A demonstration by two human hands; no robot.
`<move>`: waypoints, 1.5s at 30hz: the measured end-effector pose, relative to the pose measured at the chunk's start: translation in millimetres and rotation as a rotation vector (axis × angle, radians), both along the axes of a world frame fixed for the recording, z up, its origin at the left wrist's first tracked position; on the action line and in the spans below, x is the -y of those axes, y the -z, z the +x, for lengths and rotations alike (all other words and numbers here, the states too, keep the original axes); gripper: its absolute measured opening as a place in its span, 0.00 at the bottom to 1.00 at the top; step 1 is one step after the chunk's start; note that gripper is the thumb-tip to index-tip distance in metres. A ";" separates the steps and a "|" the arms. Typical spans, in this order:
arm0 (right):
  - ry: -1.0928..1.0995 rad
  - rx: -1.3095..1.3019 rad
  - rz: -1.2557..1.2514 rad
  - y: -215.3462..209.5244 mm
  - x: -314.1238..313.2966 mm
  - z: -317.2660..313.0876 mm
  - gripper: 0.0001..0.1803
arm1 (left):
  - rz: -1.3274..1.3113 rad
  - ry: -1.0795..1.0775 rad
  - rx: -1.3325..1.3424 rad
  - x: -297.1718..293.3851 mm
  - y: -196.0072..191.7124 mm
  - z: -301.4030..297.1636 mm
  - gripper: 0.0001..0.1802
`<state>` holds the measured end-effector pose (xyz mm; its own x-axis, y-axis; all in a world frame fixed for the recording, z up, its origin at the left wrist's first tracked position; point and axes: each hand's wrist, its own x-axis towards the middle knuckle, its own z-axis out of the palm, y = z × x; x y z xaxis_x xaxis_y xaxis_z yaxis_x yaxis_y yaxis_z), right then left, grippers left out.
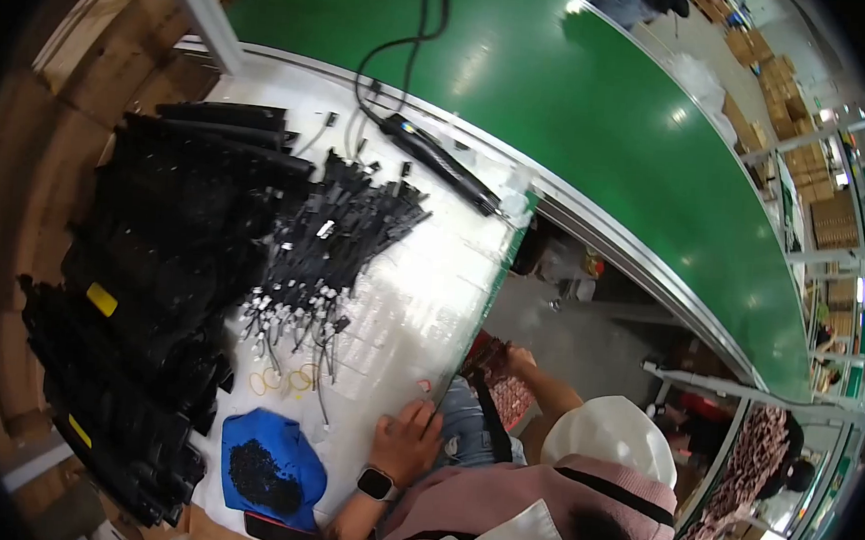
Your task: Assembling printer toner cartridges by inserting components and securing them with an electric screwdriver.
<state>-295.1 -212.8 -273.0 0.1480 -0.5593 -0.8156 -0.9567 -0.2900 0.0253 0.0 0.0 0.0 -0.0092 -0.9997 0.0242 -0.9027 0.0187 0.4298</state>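
Left hand [406, 439], the one with the watch, lies flat near the right edge of the tabletop [420, 299], close to the near end. That grip is loose, fingers spread, nothing in it. Right hand [521, 360] is down past that edge, on a red patterned thing [497, 375] below tabletop level. I can't tell if that grip is closed on it, since the fingers are hidden.

So the red thing sits right at the right hand, under and just off the tabletop edge. Everything else is well apart from both hands:
- the cables [340, 233] heaped mid-tabletop
- the yellow bands [279, 380] just below that heap
- the blue bag [273, 465] of black bits at the near-left corner, near the left hand but not touching it

What I reckon could go wrong:
- The right hand is working low and mostly out of sight, so a blind grab could slip or snag on the tabletop edge.
- If the left hand slides left, it could knock the blue bag and scatter the bits.
- The cables look tangled, so pulling one could drag its neighbours along, maybe the bands too.
- The black trays [151, 280] along the left edge are stacked high and uneven, so a bump could tip them.
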 end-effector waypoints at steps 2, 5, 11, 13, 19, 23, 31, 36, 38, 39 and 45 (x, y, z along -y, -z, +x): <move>-0.045 0.024 0.026 22.5 8.9 -9.2 0.44 | -0.020 0.014 -0.032 4.7 2.3 -4.8 0.21; -0.101 0.092 0.016 12.4 5.3 24.7 0.35 | -0.053 -0.026 0.003 -0.2 4.0 6.7 0.20; -0.381 0.290 0.227 -0.2 31.5 36.5 0.19 | -0.067 -0.052 0.042 -7.0 -2.3 5.8 0.17; -0.286 0.377 0.331 26.5 65.0 28.8 0.16 | -0.095 -0.044 0.047 -0.6 7.8 4.7 0.17; -0.258 0.476 0.533 102.2 138.0 57.0 0.16 | -0.135 -0.073 0.081 -2.8 6.9 -0.4 0.15; -0.219 0.528 0.704 148.1 178.9 68.9 0.15 | -0.062 -0.122 0.148 -4.8 1.8 -7.5 0.14; -0.536 0.759 0.416 119.9 174.9 112.4 0.11 | -0.159 -0.232 0.232 8.3 -1.6 -17.0 0.28; -1.122 0.483 0.088 -14.0 123.8 170.4 0.16 | -0.229 -0.351 0.342 -8.2 2.0 -36.0 0.28; -1.301 0.498 -0.066 -56.6 113.0 175.9 0.14 | -0.281 -0.432 0.344 -12.0 5.4 -44.8 0.27; -1.433 0.526 -0.105 -79.7 105.5 177.3 0.13 | -0.293 -0.449 0.354 -15.3 6.1 -49.2 0.27; -1.598 0.616 0.372 -230.2 31.6 179.6 0.18 | -0.417 -0.660 0.331 -53.4 21.8 -84.2 0.23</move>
